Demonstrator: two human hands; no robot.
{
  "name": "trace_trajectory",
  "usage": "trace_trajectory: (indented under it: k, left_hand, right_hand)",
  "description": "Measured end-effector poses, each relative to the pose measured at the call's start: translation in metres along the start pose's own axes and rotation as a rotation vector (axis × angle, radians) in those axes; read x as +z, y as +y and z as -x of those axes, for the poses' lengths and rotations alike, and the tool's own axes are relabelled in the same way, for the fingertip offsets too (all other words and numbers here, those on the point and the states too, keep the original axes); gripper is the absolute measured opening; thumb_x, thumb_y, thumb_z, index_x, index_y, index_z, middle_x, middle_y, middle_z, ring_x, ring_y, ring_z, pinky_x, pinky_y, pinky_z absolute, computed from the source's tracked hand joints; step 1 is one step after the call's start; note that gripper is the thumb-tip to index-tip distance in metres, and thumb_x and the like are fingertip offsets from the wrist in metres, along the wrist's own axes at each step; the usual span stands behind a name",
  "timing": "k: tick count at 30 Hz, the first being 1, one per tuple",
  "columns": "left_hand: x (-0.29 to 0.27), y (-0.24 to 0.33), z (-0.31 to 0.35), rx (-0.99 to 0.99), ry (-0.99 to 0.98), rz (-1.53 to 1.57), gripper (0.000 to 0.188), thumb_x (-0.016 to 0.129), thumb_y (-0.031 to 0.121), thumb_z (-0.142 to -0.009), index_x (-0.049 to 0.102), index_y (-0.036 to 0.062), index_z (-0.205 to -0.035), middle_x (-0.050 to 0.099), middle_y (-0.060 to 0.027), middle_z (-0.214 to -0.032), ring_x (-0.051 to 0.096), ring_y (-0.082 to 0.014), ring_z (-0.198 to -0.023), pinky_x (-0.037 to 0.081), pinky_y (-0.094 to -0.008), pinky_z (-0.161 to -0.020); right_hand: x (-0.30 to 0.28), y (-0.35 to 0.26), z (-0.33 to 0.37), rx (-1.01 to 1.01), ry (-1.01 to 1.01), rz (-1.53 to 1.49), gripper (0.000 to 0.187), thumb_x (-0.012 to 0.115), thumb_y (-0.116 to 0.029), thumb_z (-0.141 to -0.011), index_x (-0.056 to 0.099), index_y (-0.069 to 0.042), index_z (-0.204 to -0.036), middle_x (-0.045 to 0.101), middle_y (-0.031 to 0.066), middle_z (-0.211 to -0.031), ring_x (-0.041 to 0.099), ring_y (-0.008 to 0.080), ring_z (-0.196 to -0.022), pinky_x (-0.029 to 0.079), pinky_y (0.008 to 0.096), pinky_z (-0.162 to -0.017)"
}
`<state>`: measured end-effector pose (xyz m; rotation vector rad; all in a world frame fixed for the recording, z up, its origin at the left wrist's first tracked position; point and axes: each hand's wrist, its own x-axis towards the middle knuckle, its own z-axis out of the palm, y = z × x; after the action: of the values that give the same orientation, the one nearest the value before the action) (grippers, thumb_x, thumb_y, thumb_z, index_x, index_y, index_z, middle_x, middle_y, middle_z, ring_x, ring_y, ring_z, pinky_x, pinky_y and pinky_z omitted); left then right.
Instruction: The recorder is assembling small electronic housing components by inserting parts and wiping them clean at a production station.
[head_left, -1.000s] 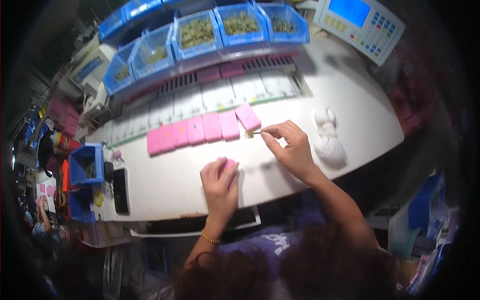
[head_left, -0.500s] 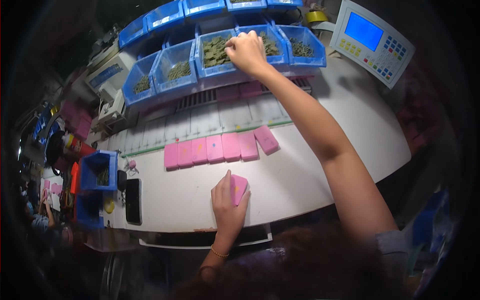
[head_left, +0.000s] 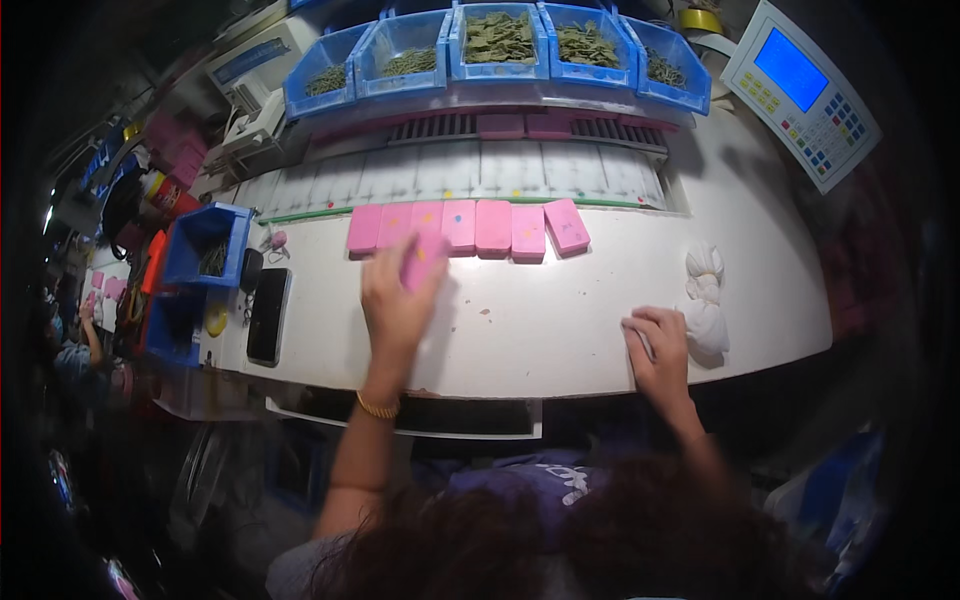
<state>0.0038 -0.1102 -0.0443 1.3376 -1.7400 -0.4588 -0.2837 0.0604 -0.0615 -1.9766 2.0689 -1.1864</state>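
Toward the left half of the white surface (head_left: 560, 340), just before the row of pink blocks (head_left: 493, 229), I see the person's left hand (head_left: 396, 312) with its fingers wrapped round a loose pink block (head_left: 424, 262). That block is tilted, a yellow mark on its face; I can't tell whether it touches the row behind it.

Well over to the right, the right hand (head_left: 660, 352) sits low with its fingers curled, just beside a knotted white cloth bundle (head_left: 708, 325). Something slim and greyish shows between them, but I can't tell whether they grip it.

Seven blocks make up the row, the rightmost leaning askew. Behind them runs a marked white strip (head_left: 440, 175) with a green edge, and beyond that stand blue bins (head_left: 500, 71) of flat greenish pieces. A dark phone (head_left: 268, 315) lies at the left; a keypad console (head_left: 800, 95) with a blue screen stands at the far right.
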Motion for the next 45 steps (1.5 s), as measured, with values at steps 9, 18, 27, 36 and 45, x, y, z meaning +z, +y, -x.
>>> trace_trajectory:
  k: [9,18,27,36,45]
  left_hand:
    - [0.053,-0.075,-0.163,-0.036,0.086,-0.565,0.051,0.071,0.034,-0.08,0.062,0.0073,-0.123,0.064,-0.018,-0.109,0.056,-0.0395,-0.106,0.046,-0.0456,-0.093]
    - [0.082,0.0,-0.103,0.374,-0.261,-0.238,0.077,0.075,0.05,-0.076,0.053,0.0048,-0.135,0.054,-0.0183,-0.134,0.05,-0.0362,-0.121,0.041,-0.0471,-0.101]
    - [0.12,0.074,-0.034,0.587,-0.425,-0.116,0.066,0.081,0.042,-0.061,0.065,0.0075,-0.114,0.061,-0.012,-0.107,0.051,-0.0312,-0.107,0.033,-0.044,-0.097]
    - [0.053,0.105,0.059,0.324,-0.75,0.431,0.08,0.082,0.014,-0.07,0.046,0.0051,-0.141,0.056,-0.0111,-0.132,0.053,-0.0233,-0.106,0.042,-0.0337,-0.092]
    - [0.052,0.101,0.073,-0.269,-0.773,0.971,0.04,0.07,0.013,-0.091,0.059,0.0004,-0.127,0.066,-0.0065,-0.103,0.061,-0.0094,-0.086,0.049,-0.0238,-0.078]
  right_hand:
    - [0.004,-0.013,0.014,-0.087,0.173,0.18,0.013,0.068,-0.005,-0.08,0.069,-0.005,-0.093,0.064,0.0079,-0.097,0.059,0.0274,-0.092,0.046,0.0387,-0.08]
    - [0.0,-0.004,0.011,-0.033,0.184,0.186,0.015,0.068,-0.005,-0.078,0.068,-0.006,-0.094,0.064,0.0067,-0.097,0.059,0.0268,-0.091,0.046,0.0394,-0.079]
    - [-0.007,-0.005,0.009,-0.057,0.186,0.149,0.022,0.068,-0.013,-0.085,0.067,-0.005,-0.105,0.065,0.0087,-0.101,0.06,0.0259,-0.091,0.047,0.0374,-0.081]
    - [-0.002,-0.031,0.011,0.444,-0.245,-1.02,0.035,0.065,-0.025,-0.095,0.06,0.002,-0.117,0.066,0.0107,-0.092,0.06,0.0098,-0.079,0.05,0.0297,-0.073]
    - [0.006,-0.045,0.001,0.394,-0.177,-0.918,0.03,0.065,-0.017,-0.095,0.059,0.001,-0.119,0.068,0.0084,-0.092,0.063,0.0103,-0.08,0.051,0.0272,-0.071]
